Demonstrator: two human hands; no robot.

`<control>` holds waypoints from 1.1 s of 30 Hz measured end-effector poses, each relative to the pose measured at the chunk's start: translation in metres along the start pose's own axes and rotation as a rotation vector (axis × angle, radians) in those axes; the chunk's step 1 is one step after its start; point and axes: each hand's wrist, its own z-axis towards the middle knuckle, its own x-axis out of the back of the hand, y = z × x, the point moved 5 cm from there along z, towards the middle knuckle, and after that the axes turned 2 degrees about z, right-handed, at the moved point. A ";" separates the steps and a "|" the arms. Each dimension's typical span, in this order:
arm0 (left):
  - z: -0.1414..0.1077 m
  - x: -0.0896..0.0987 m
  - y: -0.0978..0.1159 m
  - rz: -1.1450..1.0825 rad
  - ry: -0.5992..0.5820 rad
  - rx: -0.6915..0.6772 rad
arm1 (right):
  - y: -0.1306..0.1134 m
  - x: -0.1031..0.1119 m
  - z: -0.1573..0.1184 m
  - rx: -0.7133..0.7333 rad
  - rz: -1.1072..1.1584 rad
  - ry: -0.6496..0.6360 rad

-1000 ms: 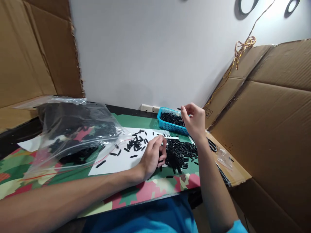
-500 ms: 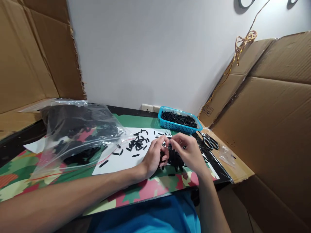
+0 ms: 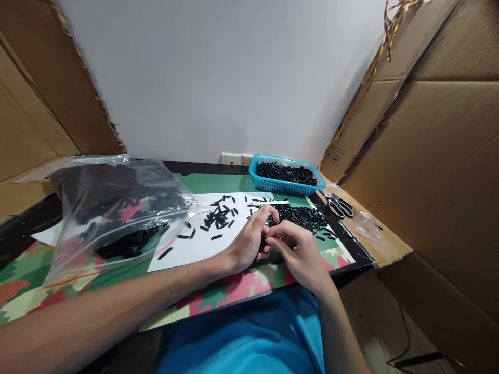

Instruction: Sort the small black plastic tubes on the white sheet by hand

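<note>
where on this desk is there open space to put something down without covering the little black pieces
Bare patches: the white paper sheet's near-left corner, between the clear plastic bag and the left hand; the camouflage-pattern mat along the near edge. Crowded: the black-piece pile by the right hand, the blue plastic basket, and around the scissors.

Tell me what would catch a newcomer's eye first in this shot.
Probably the two hands meeting mid-table: the left hand and right hand pinch at the near edge of a heap of small black pieces. Behind it sits a blue basket full of the same pieces, and at far left a big clear plastic bag slumps over more.
</note>
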 end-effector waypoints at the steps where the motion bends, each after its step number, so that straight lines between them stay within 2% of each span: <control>1: 0.001 0.000 0.001 -0.007 0.003 -0.002 | 0.001 0.001 0.000 -0.005 0.016 0.030; 6: 0.003 0.001 0.001 -0.046 0.018 -0.019 | 0.009 0.008 0.000 -0.049 0.136 0.212; 12: 0.001 0.001 0.002 0.005 -0.032 -0.045 | 0.019 0.022 0.001 -0.074 0.226 0.375; 33: 0.000 -0.001 0.001 0.060 -0.067 -0.081 | 0.018 0.024 -0.002 -0.050 0.211 0.387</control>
